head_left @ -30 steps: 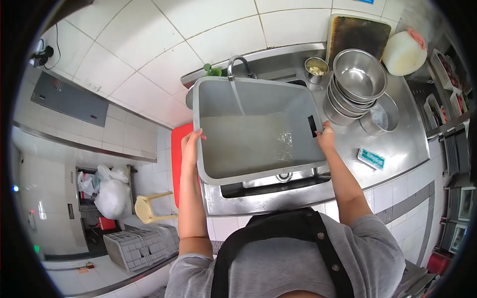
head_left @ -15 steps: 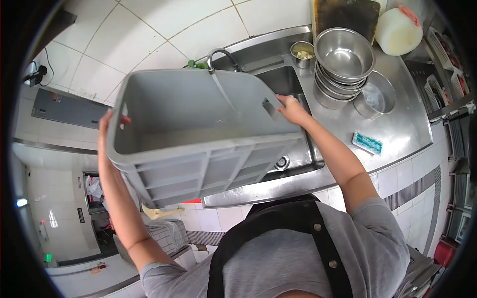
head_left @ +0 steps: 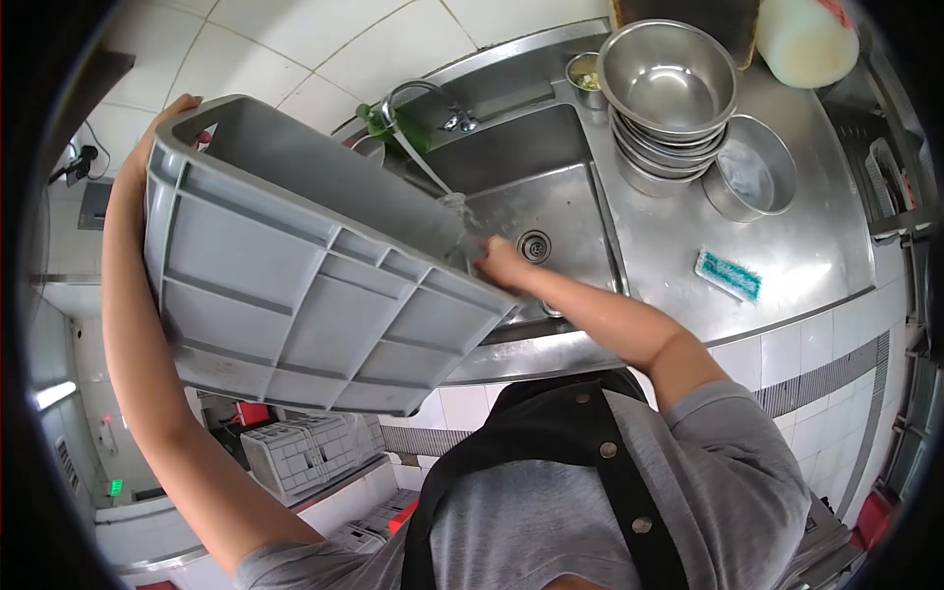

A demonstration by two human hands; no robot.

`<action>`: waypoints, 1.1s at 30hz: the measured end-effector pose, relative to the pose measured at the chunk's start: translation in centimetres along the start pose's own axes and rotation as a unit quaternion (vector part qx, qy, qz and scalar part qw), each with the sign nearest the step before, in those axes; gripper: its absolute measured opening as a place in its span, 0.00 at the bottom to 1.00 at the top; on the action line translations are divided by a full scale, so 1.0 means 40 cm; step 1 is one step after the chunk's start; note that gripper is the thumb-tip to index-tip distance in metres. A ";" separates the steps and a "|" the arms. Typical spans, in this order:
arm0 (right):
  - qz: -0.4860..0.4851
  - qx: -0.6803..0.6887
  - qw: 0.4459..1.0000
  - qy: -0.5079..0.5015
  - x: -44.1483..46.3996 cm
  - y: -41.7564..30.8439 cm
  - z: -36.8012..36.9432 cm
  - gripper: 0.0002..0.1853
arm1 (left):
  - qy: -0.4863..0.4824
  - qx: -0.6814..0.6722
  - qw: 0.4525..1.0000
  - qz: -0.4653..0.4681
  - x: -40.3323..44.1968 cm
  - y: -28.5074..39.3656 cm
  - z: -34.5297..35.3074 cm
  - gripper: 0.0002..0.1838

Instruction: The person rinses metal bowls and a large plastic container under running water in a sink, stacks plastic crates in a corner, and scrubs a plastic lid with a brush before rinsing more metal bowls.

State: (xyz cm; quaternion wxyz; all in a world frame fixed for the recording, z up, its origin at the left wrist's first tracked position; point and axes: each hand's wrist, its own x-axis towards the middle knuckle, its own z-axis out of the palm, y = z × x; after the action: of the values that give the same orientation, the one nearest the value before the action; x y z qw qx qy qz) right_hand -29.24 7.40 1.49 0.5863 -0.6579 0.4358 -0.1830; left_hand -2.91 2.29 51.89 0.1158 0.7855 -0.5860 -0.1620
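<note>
A large grey plastic crate (head_left: 324, 265) is tilted, its low right end over the sink (head_left: 551, 187) and its ribbed outer side towards me. My left hand (head_left: 180, 110) grips the raised left end at the handle hole; its fingers are partly hidden behind the rim. At the lower right end, my right hand (head_left: 500, 264) is closed on the crate's edge, fingertips partly out of sight. The tap (head_left: 391, 103) curves over from behind, with a pale tube or stream running down from it. Clear water (head_left: 457, 205) splashes by the crate's rim.
Stacked steel bowls (head_left: 669, 84) and a steel pot (head_left: 749, 169) stand on the right counter. In front lies a teal-and-white scrub brush (head_left: 728, 275). A small steel cup (head_left: 586, 81) sits behind the sink, near a white plastic jug (head_left: 806, 44). Green leaves (head_left: 398, 128) show behind the tap.
The crate has swung left and tipped, its left end up and its right end down. My left hand has risen; my right hand has moved left and lower. More of the sink shows.
</note>
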 end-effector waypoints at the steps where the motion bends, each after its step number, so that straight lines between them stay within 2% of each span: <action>1: 0.012 0.023 1.000 -0.004 -0.020 -0.005 0.019 0.28 | -0.026 -0.035 0.997 -0.061 0.032 0.034 0.005 0.17; 2: -0.006 0.011 0.999 -0.033 -0.037 -0.009 0.030 0.27 | -0.042 0.029 0.998 -0.037 0.045 0.053 0.017 0.16; 5: 0.068 0.099 0.990 -0.070 -0.085 -0.028 0.071 0.27 | -0.074 0.008 0.991 -0.110 0.139 0.049 0.026 0.15; 6: 0.079 0.112 0.988 -0.074 -0.091 -0.019 0.089 0.28 | -0.063 0.009 0.982 -0.178 0.139 0.087 0.050 0.15; 14: 0.111 0.198 0.965 -0.133 -0.136 0.021 0.151 0.30 | -0.096 0.073 0.968 -0.221 0.187 0.104 0.102 0.24; 17: 0.121 0.200 0.967 -0.105 -0.134 0.062 0.214 0.30 | -0.077 0.103 0.971 -0.202 0.152 0.146 0.138 0.26; 18: 0.116 0.187 0.970 -0.105 -0.142 0.052 0.207 0.30 | -0.071 0.103 0.975 -0.181 0.160 0.135 0.146 0.22; 21: 0.115 0.170 0.972 -0.111 -0.166 0.024 0.190 0.30 | -0.093 0.119 0.968 -0.201 0.180 0.117 0.138 0.21; 24: 0.132 0.193 0.964 -0.127 -0.166 0.010 0.195 0.30 | -0.110 0.074 0.963 -0.237 0.199 0.071 0.118 0.30; 26: 0.130 0.199 0.963 -0.130 -0.155 0.015 0.196 0.29 | -0.118 0.161 0.969 -0.144 0.184 0.049 0.102 0.30; 28: 0.126 0.177 0.971 -0.103 -0.144 0.024 0.199 0.27 | -0.109 0.157 0.974 -0.121 0.156 0.039 0.097 0.30; 30: 0.124 0.168 0.974 -0.087 -0.133 0.026 0.184 0.26 | -0.092 0.079 0.975 -0.184 0.141 0.064 0.091 0.31; 33: 0.114 0.169 0.975 -0.083 -0.124 0.023 0.153 0.25 | -0.124 0.156 0.976 -0.082 0.098 0.063 0.067 0.31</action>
State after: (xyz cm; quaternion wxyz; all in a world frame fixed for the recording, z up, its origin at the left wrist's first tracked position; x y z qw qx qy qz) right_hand -27.70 15.11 0.48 0.7406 -0.5078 0.4203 -0.1305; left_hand -5.16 -2.15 49.91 -0.0957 0.8130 -0.5476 -0.1735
